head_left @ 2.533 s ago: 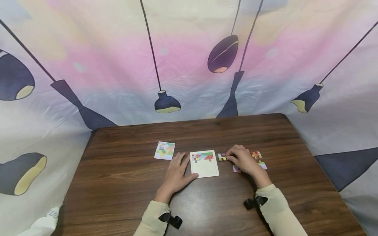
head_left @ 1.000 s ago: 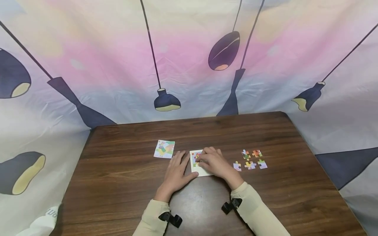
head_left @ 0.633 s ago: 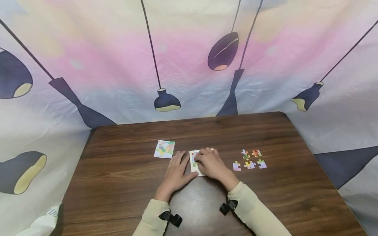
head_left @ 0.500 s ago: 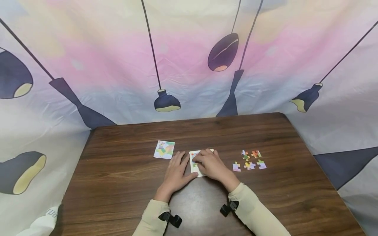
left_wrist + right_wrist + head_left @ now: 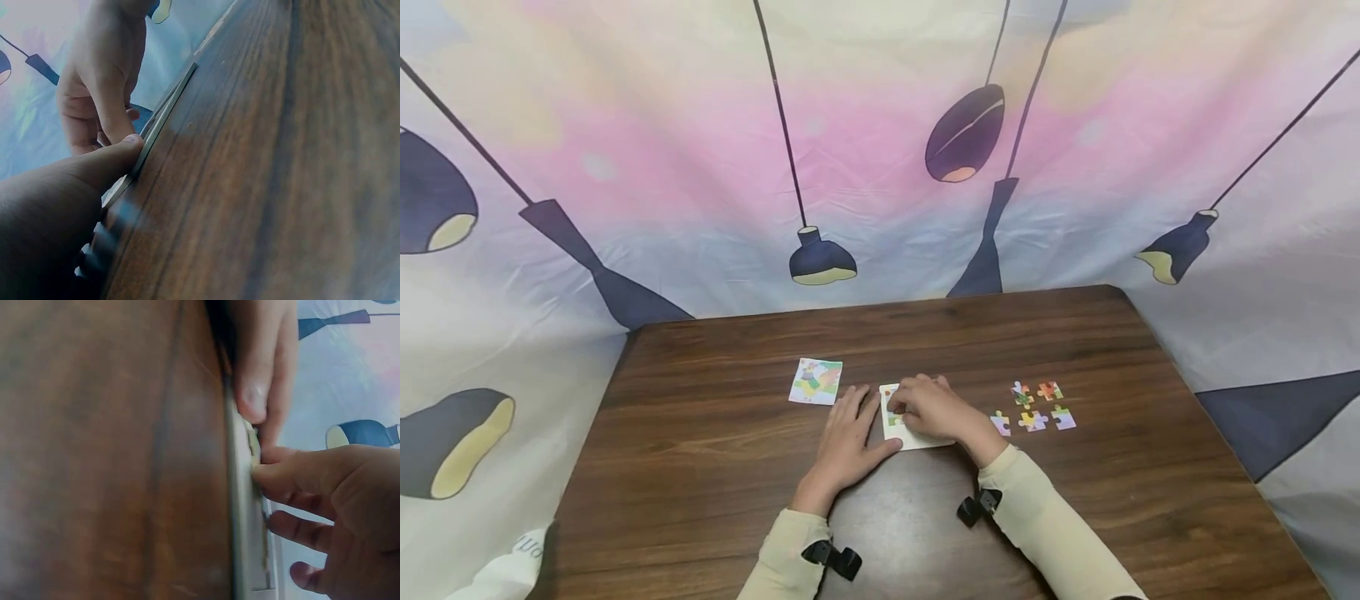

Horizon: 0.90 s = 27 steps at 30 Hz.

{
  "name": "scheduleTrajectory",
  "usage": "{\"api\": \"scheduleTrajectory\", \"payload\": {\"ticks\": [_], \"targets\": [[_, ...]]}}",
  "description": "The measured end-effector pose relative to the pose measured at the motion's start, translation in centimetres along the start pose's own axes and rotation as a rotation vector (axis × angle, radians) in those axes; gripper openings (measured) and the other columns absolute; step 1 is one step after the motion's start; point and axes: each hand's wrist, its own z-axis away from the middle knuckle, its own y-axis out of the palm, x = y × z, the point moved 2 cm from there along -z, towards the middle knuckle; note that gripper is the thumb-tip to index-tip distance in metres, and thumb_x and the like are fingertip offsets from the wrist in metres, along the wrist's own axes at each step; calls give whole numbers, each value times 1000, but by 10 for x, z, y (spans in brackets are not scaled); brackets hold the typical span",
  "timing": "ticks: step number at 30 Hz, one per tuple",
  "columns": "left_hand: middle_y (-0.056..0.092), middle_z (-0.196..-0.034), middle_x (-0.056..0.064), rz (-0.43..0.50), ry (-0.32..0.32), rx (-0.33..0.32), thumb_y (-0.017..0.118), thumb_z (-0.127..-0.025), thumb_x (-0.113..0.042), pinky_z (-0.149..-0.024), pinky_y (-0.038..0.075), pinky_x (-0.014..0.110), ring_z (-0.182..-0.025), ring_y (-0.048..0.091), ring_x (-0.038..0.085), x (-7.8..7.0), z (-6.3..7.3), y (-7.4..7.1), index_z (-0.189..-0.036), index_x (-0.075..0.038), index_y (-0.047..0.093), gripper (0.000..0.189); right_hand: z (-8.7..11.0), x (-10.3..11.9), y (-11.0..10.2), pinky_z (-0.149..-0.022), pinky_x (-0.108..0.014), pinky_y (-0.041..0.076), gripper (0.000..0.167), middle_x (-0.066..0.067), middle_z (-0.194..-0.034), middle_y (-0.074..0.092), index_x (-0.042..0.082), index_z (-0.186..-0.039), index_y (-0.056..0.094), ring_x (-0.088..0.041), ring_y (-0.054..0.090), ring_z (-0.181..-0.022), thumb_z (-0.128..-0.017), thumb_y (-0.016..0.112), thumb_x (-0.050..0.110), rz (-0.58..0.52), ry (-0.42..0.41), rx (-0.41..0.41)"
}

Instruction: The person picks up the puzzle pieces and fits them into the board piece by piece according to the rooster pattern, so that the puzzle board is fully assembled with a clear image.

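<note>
The brown table (image 5: 700, 433) carries a white puzzle tray (image 5: 917, 442), lying flat between the two hands. The tray looks light, thin and stiff, likely to slide if nudged; its border is the place to steady it. The picture card (image 5: 816, 382), near the left fingertips, is probably flimsy and best lifted by an edge. Five loose pieces (image 5: 1063, 418) lie right of the tray; they look like stiff card, almost weightless, with tabs that could crease, so a pinch across the sides seems safest.

Pale sleeves (image 5: 1052, 525) reach in from the near side. The left hand (image 5: 846, 446) lies with thumb and fingers spread wide, fingertips by the tray's left edge, thumb against its near edge. The right hand (image 5: 932, 410) arches over the tray, fingers bent down. Its thumb meets what looks like a piece's edge; I cannot tell whether it pinches or only presses.
</note>
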Motion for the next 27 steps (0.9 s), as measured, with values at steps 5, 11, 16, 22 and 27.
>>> {"api": "scheduleTrajectory", "payload": {"ticks": [5,11,16,22,27], "targets": [[34,-167,20,10,-10,13,69,-97,-56,-127,17,62,-158,21,43,1,1,2,-161,-4,44,86,-1,-3,-2,-91,-48,42,20,4,-111,69,19,-114,80,-21,60,-108,-95,81,15,-51,11,53],[34,-167,21,12,-3,3,70,-98,-54,-126,17,64,-158,21,44,2,1,0,-161,-4,43,85,0,-1,4,-88,-45,42,18,3,-111,70,18,-113,82,-21,60,-107,-95,82,19,-29,4,-21],[34,-167,21,-8,-3,-1,69,-98,-55,-126,17,64,-158,21,43,3,1,-1,-161,-4,44,85,-1,1,11,-85,-43,41,14,3,-104,69,18,-109,83,-18,59,-97,-95,80,17,-37,24,-111],[35,-166,21,-14,-1,-7,69,-97,-57,-127,18,62,-158,22,43,4,2,2,-160,-4,45,85,10,-7,12,-82,-38,36,23,3,-104,69,16,-120,81,-16,56,-94,-98,79,22,-100,24,-229],[36,-165,22,-16,3,-14,71,-97,-55,-126,19,63,-157,24,45,3,0,2,-159,-3,46,85,30,-28,4,-83,-39,37,24,2,-100,68,13,-118,81,-18,55,-89,-96,80,22,-270,-3,-324]]}}
